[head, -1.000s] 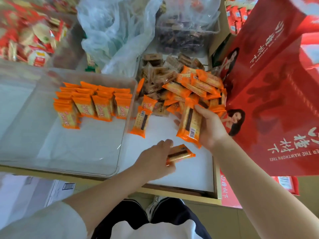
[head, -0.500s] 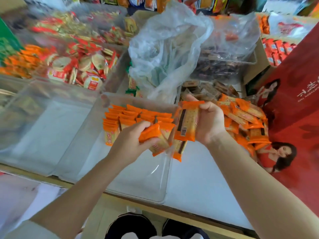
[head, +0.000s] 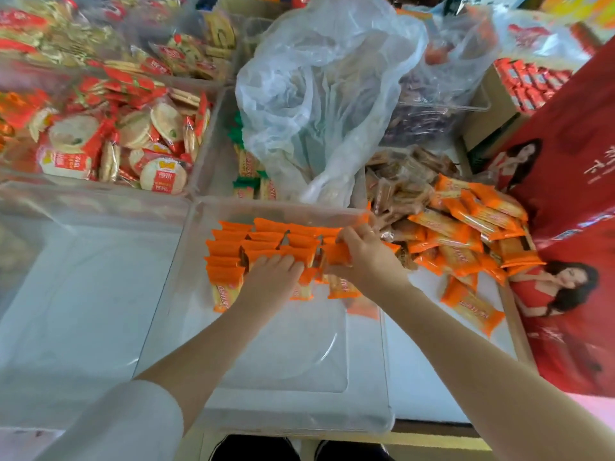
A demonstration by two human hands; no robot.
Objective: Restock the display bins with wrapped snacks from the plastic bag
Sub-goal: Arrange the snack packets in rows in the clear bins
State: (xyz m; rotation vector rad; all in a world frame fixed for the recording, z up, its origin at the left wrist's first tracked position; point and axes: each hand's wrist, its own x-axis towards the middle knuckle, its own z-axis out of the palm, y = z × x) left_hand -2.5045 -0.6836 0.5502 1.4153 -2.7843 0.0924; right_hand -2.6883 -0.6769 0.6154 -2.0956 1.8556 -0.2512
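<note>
Both hands are down in the clear bin (head: 372, 387), among the rows of orange wrapped snacks (head: 229, 257) at its far end. The right hand (head: 362, 257) pinches one orange packet (head: 336, 253), half hidden by its fingers. The left hand (head: 273, 277) covers the packets beneath; whether it grips any, I cannot tell. The crumpled plastic bag (head: 319, 94) slumps just beyond, and a loose orange pile (head: 466, 234) lies to the right.
</note>
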